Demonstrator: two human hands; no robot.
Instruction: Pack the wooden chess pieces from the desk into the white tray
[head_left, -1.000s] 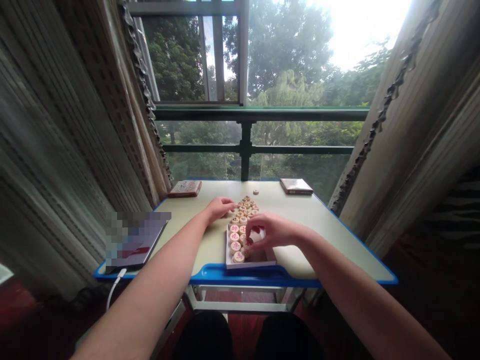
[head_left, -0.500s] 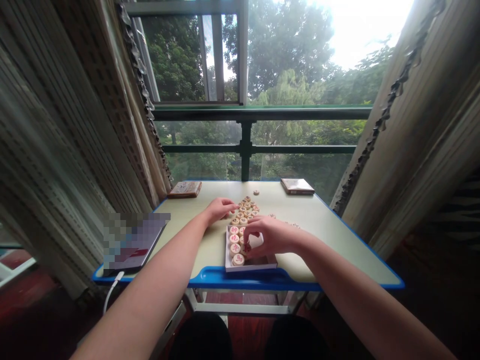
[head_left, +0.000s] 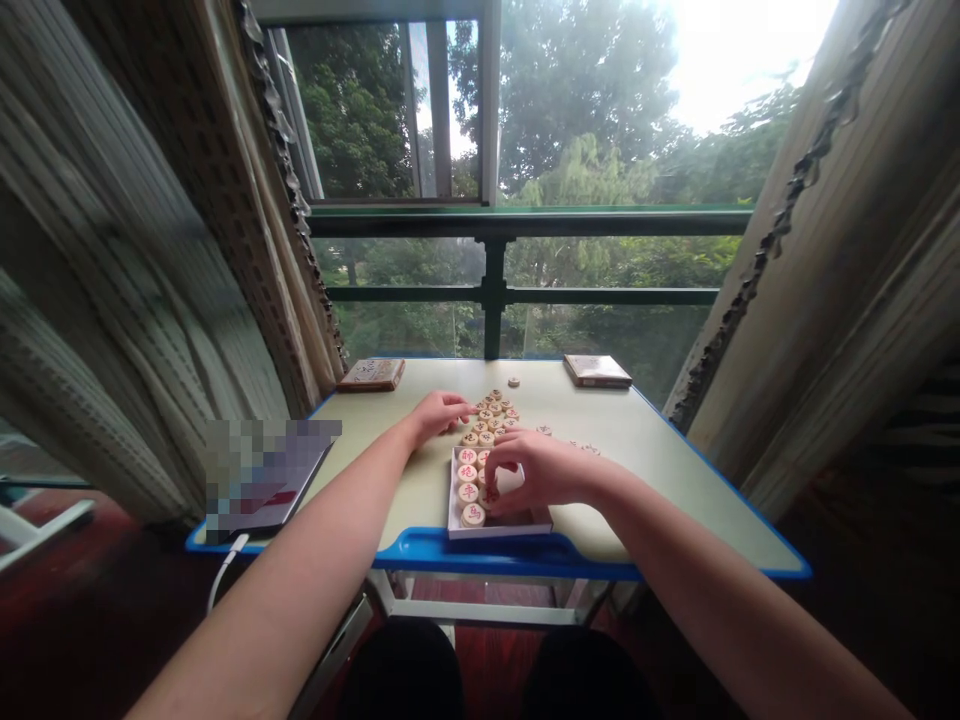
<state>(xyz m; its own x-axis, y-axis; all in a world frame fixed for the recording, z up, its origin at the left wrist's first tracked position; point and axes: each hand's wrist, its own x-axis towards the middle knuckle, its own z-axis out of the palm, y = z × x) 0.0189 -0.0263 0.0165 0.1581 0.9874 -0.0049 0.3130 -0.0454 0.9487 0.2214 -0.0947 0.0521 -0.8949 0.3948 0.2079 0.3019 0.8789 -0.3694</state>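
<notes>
A small white tray [head_left: 455, 527] lies near the desk's front edge with several round wooden game discs [head_left: 469, 487] marked in red lined up along its left side. My right hand [head_left: 540, 472] is curled over the tray, its fingertips pinched on a disc with a red mark. Beyond the tray lies a loose heap of the same discs [head_left: 491, 418]. My left hand [head_left: 439, 412] rests flat on the desk with its fingers stretched out, touching the left side of that heap.
The pale desk [head_left: 645, 450] has a blue rim and stands against a window railing. Two flat brown boxes [head_left: 371, 374] [head_left: 597, 370] lie at the back corners. A dark tablet [head_left: 270, 480] with a white cable sits at the left. Curtains hang on both sides.
My right hand has shifted slightly left and lower over the tray, pressing a disc down beside the row. My left hand has stayed at the heap. The camera tilted a little.
</notes>
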